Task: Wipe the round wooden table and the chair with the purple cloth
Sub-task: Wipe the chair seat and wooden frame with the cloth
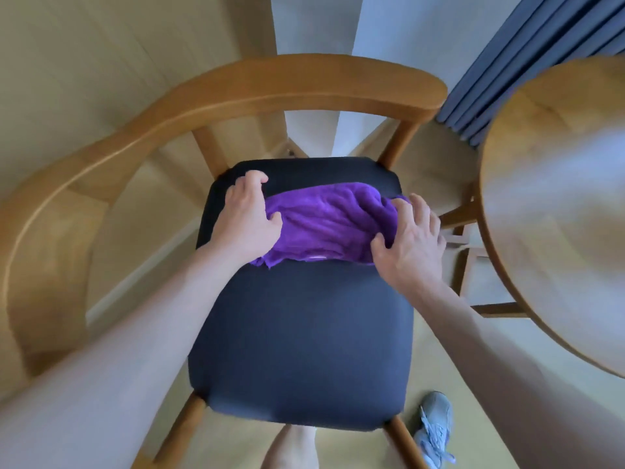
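We look straight down on the chair (236, 86), its curved wooden backrest arching over a dark padded seat (301, 340); the purple cloth (329, 220) lies bunched across the far half of that seat, stretched between two bare hands; our view shows the left hand (248, 220) gripping the cloth's left end, thumb hooked into the fabric and fingers curled down onto the cushion; the right hand (411, 240) holds the right end, thumb tucked into the folds and fingers spread over the bunched edge; the round wooden table (554, 211) stands just beside the chair on the right, its top catching pale light; a grey sneaker (436, 431) rests on the floor near the seat's front corner; blue curtains (541, 52) hang behind the table.
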Available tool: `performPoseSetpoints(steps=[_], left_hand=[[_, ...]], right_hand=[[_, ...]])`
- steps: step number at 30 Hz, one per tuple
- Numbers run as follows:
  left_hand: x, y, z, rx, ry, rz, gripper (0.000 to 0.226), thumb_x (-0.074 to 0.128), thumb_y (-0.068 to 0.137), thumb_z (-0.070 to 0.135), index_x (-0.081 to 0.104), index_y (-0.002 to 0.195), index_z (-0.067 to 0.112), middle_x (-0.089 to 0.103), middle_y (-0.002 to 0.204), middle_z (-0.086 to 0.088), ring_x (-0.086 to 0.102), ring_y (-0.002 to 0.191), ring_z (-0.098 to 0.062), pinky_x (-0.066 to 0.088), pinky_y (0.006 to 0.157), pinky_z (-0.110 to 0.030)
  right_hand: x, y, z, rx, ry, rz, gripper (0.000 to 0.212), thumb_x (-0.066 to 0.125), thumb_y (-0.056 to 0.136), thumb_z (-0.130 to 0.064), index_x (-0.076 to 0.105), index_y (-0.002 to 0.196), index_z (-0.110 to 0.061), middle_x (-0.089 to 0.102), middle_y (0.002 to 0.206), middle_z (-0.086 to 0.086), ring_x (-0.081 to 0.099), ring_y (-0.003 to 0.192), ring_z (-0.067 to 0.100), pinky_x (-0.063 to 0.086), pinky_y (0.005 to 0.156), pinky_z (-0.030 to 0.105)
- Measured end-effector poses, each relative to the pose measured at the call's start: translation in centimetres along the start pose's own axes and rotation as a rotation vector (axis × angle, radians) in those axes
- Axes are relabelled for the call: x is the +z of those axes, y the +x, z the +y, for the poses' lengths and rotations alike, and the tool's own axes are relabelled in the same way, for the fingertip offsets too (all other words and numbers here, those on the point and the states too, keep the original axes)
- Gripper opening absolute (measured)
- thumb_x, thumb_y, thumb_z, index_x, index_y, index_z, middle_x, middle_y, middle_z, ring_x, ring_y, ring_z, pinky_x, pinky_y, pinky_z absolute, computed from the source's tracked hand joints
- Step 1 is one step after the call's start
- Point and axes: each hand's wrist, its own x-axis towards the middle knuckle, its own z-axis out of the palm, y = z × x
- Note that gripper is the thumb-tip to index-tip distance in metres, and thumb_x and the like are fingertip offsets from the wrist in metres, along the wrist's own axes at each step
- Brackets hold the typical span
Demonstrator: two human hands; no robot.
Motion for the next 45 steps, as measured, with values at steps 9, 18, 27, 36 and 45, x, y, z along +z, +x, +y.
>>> performPoseSetpoints(steps=[9, 18, 27, 36, 45], left_hand=[[-0.4, 2.1, -1.8, 0.439, 0.213, -0.085, 0.054, 0.063, 0.091, 0.011, 0.048, 0.142, 0.012, 0.051, 0.144, -0.007, 0.046, 0.133, -0.029, 0.042, 0.109, -0.042], [6.5, 2.8, -5.0, 0.017, 0.372, -0.368, 0.086, 0.044, 0.102, 0.062, -0.016, 0.161, 0.044, -0.029, 0.17, 0.003, -0.022, 0.158, -0.032, 0.002, 0.125, -0.064], [9.1, -0.9, -2.1, -0.139, 0.249, -0.116, 0.071, 0.044, 0.107, 0.04, 0.011, 0.167, 0.021, 0.007, 0.175, -0.001, 0.014, 0.158, -0.029, 0.03, 0.123, -0.049], [10.9, -2.7, 2.0, -0.346, -0.068, 0.021, 0.054, 0.058, 0.1, 0.022, 0.047, 0.152, 0.015, 0.04, 0.143, 0.006, 0.056, 0.122, -0.023, 0.051, 0.086, -0.036], [12.1, -4.2, 3.9, -0.315, -0.205, -0.202, 0.039, 0.061, 0.096, 0.018, 0.06, 0.133, 0.027, 0.044, 0.124, 0.02, 0.061, 0.079, 0.001, 0.05, 0.076, -0.026]], right_hand=[[6.8, 1.8, -2.4, 0.054, -0.067, -0.189, 0.072, 0.049, 0.096, -0.048, 0.017, 0.159, -0.034, -0.002, 0.171, 0.0, -0.003, 0.156, 0.033, 0.012, 0.119, 0.07], [11.4, 3.7, -1.2, -0.01, -0.17, -0.118, 0.075, 0.024, 0.095, -0.059, 0.0, 0.161, -0.035, -0.015, 0.17, 0.003, -0.016, 0.154, 0.04, -0.002, 0.118, 0.071], [8.0, 10.0, 2.4, -0.529, -0.36, -0.265, 0.079, 0.026, 0.095, -0.068, -0.006, 0.161, -0.038, -0.018, 0.17, 0.003, -0.019, 0.155, 0.037, -0.007, 0.123, 0.064], [8.0, 18.1, -4.7, -0.331, -0.129, -0.386, 0.072, 0.026, 0.098, -0.067, 0.006, 0.161, -0.038, -0.002, 0.172, 0.007, -0.007, 0.157, 0.033, -0.003, 0.122, 0.059], [6.1, 12.3, 1.9, -0.405, -0.195, -0.215, 0.083, 0.053, 0.084, -0.028, 0.021, 0.16, -0.02, 0.011, 0.171, 0.003, 0.011, 0.155, 0.03, 0.015, 0.124, 0.054]])
